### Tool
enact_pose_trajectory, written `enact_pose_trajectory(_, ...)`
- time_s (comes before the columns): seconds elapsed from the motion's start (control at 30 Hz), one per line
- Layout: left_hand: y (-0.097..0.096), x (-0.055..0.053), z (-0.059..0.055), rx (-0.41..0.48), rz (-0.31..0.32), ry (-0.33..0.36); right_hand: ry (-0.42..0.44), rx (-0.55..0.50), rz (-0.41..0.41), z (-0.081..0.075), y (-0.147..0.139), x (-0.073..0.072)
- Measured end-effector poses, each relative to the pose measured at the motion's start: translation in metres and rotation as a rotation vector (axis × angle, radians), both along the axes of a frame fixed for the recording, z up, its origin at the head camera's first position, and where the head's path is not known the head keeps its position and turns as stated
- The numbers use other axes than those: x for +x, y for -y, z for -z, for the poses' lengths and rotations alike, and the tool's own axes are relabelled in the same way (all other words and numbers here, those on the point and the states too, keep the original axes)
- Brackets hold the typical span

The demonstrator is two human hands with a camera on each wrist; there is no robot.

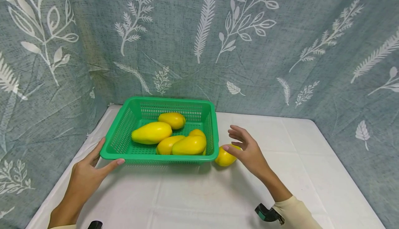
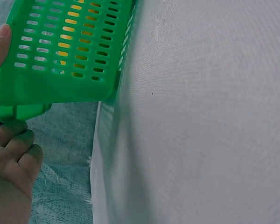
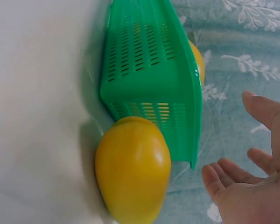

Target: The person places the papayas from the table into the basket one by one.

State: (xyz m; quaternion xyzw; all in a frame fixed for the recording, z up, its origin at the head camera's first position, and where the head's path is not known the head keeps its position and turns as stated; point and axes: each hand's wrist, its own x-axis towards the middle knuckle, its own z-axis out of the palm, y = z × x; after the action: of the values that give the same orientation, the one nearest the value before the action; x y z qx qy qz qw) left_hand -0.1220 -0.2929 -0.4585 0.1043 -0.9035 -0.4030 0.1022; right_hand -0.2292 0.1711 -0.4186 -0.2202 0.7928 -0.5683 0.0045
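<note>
A green plastic basket (image 1: 162, 158) with slotted walls holds several yellow mango-like fruits, among them a long one (image 1: 152, 133) and a smaller one (image 1: 173, 120) behind it. My left hand (image 1: 85, 177) grips the basket's front left corner, thumb over the front rim and fingers along the left side. In the left wrist view those fingers curl under the rim. Another smooth yellow mango-like fruit (image 3: 133, 172) lies on the cloth against the basket's right end. Just above and beside it is my right hand (image 1: 250, 153), fingers spread apart with nothing between them.
White cloth covers the table (image 1: 280, 173), whose back edge runs behind the basket. A blue-grey curtain (image 1: 187, 66) with white leaf prints hangs at the back and both sides. A dark strapped device (image 1: 268, 213) sits at the right sleeve.
</note>
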Motion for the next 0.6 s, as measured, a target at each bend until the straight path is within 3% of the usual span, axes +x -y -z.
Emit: enact_pose_trajectory(0.6,0.0,0.0,0.002,-0.002,0.008,-0.028,0.009,0.05,0.052,0.015,-0.013,-0.002)
